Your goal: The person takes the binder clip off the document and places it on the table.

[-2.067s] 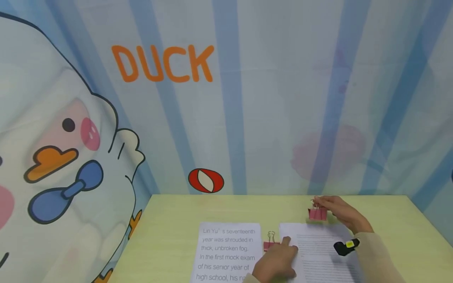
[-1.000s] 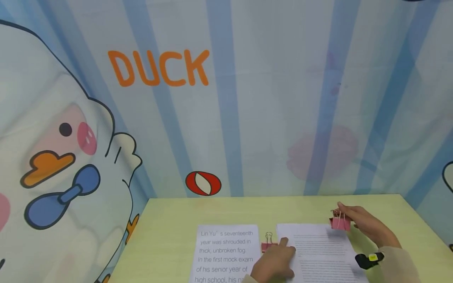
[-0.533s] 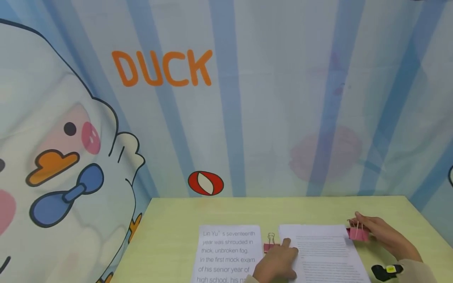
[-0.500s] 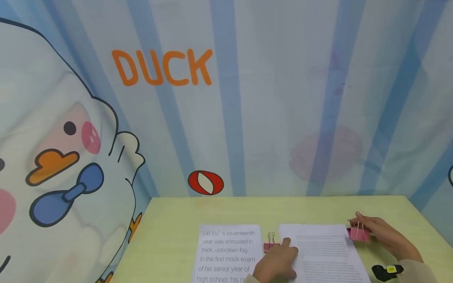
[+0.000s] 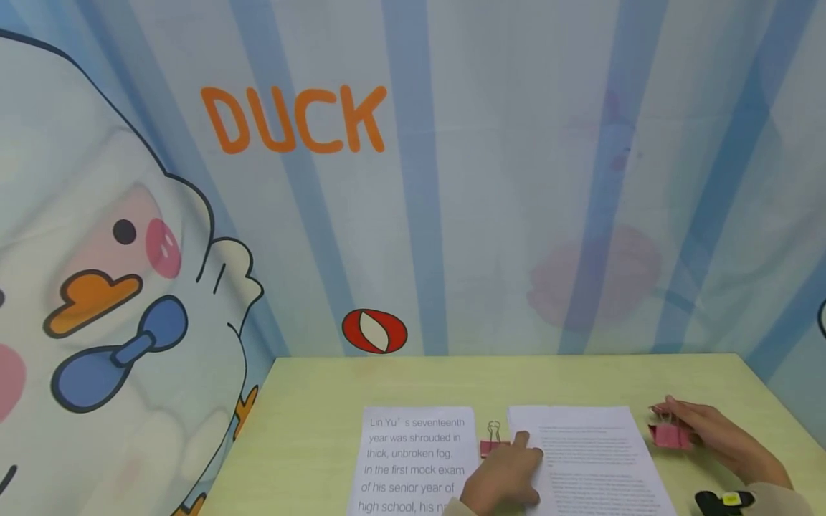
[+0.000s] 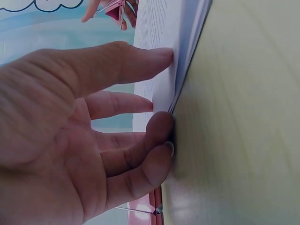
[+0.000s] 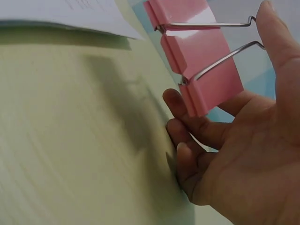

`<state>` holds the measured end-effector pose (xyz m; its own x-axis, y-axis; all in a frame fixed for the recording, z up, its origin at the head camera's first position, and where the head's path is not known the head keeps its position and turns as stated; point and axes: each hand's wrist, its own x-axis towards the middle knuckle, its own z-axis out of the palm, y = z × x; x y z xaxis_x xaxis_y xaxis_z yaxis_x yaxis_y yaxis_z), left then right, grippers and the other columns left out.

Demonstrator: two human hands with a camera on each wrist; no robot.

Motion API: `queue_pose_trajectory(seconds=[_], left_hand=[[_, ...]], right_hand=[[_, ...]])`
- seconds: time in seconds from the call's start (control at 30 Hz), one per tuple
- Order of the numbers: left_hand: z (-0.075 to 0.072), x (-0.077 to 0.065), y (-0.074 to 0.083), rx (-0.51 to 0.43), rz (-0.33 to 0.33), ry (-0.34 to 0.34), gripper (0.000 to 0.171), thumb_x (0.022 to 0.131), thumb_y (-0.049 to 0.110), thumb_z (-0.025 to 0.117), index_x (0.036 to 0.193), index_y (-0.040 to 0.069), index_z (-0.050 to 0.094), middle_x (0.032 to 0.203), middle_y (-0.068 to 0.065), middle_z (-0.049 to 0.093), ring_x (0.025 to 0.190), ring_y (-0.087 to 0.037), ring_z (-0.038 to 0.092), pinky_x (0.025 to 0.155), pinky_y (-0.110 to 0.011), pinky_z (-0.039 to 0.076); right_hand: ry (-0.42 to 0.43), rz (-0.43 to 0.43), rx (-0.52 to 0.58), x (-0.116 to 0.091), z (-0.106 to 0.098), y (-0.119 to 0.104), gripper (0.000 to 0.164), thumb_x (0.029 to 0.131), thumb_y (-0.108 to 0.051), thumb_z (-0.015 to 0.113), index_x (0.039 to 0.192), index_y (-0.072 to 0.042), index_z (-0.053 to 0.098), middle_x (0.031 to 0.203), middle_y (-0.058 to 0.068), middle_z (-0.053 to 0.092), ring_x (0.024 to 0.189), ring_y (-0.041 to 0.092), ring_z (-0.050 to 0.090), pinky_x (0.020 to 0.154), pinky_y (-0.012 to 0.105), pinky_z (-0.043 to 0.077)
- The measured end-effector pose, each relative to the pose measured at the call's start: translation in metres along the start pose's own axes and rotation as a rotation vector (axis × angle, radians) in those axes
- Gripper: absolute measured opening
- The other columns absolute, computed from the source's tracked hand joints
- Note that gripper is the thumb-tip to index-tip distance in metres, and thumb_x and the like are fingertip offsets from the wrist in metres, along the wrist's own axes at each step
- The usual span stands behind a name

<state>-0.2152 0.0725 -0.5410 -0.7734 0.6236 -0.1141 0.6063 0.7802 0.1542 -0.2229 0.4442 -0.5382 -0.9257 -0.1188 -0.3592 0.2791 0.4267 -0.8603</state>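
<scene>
In the head view, my right hand [image 5: 725,438] pinches a pink binder clip [image 5: 670,434] by its wire handles, just to the right of the right-hand paper stack [image 5: 590,459]. The right wrist view shows the clip [image 7: 201,51] off the table, apart from the paper corner [image 7: 84,16], with the thumb at the handle ends. My left hand [image 5: 506,473] rests on the left edge of that stack. In the left wrist view, its thumb and fingertips [image 6: 159,58] touch the paper edge [image 6: 183,51]; the lower fingers are bent near the tabletop.
A second pink binder clip [image 5: 492,448], handles upright, lies between the stacks, partly behind my left hand. The left-hand sheet [image 5: 413,459] bears large print. A pale yellow table [image 5: 323,383] meets a striped blue curtain [image 5: 484,179] with a duck design.
My right hand has carried the binder clip from behind the right stack, rightward and nearer, round its far right corner to a spot clear of its right edge. My left hand stays put.
</scene>
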Motion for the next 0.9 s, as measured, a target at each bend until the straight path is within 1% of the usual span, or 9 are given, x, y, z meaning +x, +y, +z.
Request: queue_pose_trajectory(seconds=[0.07,0.13,0.23,0.37,0.47,0.57,0.63,0.7,0.9], left_hand=[[-0.001,0.000,0.000,-0.003,0.001,0.003,0.044,0.071,0.032,0.090,0.109,0.021,0.071,0.121,0.003,0.056,0.075,-0.010,0.054,0.073,-0.022,0.050],[-0.002,0.000,0.001,0.000,0.002,0.008,0.043,0.071,0.031,0.090,0.108,0.021,0.071,0.120,0.004,0.056,0.075,-0.010,0.053,0.072,-0.022,0.050],[-0.003,0.000,0.000,-0.002,0.002,0.015,0.043,0.070,0.031,0.089,0.108,0.021,0.071,0.120,0.004,0.056,0.075,-0.010,0.054,0.072,-0.022,0.049],[-0.006,0.000,-0.001,-0.015,0.006,0.021,0.042,0.070,0.029,0.089,0.107,0.021,0.070,0.118,0.004,0.055,0.073,-0.010,0.052,0.070,-0.022,0.048],[-0.005,0.001,-0.002,-0.020,0.011,0.031,0.040,0.070,0.027,0.088,0.105,0.020,0.070,0.111,0.005,0.053,0.070,-0.009,0.049,0.066,-0.021,0.046],[-0.004,0.001,-0.003,-0.017,0.018,0.034,0.042,0.069,0.027,0.089,0.106,0.020,0.070,0.110,0.005,0.053,0.069,-0.008,0.048,0.065,-0.020,0.045],[-0.004,0.000,-0.003,-0.018,0.018,0.030,0.043,0.069,0.027,0.089,0.107,0.020,0.071,0.111,0.006,0.053,0.069,-0.008,0.048,0.065,-0.020,0.045],[-0.003,-0.002,-0.002,-0.023,0.014,0.022,0.044,0.068,0.027,0.089,0.108,0.021,0.071,0.112,0.006,0.053,0.070,-0.008,0.049,0.065,-0.020,0.046],[0.002,-0.006,0.000,-0.036,0.025,0.011,0.042,0.069,0.027,0.089,0.106,0.022,0.070,0.109,0.008,0.051,0.066,-0.007,0.047,0.061,-0.020,0.044]], right_hand=[[-0.014,-0.010,0.002,0.000,-0.001,0.003,0.073,0.110,-0.047,0.025,0.146,0.015,0.040,0.152,0.036,0.033,0.141,0.053,0.027,0.104,0.056,0.041],[-0.025,-0.017,0.017,0.000,-0.002,0.006,0.072,0.111,-0.046,0.026,0.146,0.014,0.039,0.154,0.037,0.028,0.144,0.056,0.013,0.107,0.061,0.036],[-0.035,-0.030,0.017,0.000,-0.004,0.007,0.071,0.111,-0.045,0.026,0.148,0.014,0.037,0.156,0.038,0.023,0.144,0.056,0.008,0.108,0.063,0.033],[-0.046,-0.051,-0.001,0.002,-0.006,0.007,0.071,0.111,-0.044,0.025,0.148,0.016,0.033,0.156,0.039,0.020,0.143,0.056,0.006,0.109,0.063,0.033],[-0.054,-0.054,0.001,0.004,-0.005,0.005,0.070,0.111,-0.043,0.026,0.148,0.017,0.033,0.156,0.040,0.017,0.143,0.058,0.002,0.110,0.067,0.025],[-0.054,-0.043,-0.023,0.004,-0.003,0.005,0.069,0.111,-0.043,0.028,0.147,0.016,0.035,0.156,0.041,0.016,0.142,0.061,0.001,0.110,0.072,0.019],[-0.058,-0.043,-0.050,0.004,-0.001,0.006,0.069,0.111,-0.042,0.028,0.146,0.017,0.036,0.154,0.043,0.019,0.140,0.063,0.004,0.108,0.073,0.020],[-0.045,-0.039,-0.069,0.003,0.002,0.009,0.068,0.111,-0.042,0.029,0.145,0.017,0.038,0.152,0.042,0.026,0.140,0.063,0.009,0.107,0.071,0.026],[-0.004,-0.060,-0.089,-0.004,0.009,0.018,0.065,0.111,-0.038,0.031,0.141,0.019,0.041,0.148,0.046,0.026,0.137,0.065,0.017,0.104,0.068,0.032]])
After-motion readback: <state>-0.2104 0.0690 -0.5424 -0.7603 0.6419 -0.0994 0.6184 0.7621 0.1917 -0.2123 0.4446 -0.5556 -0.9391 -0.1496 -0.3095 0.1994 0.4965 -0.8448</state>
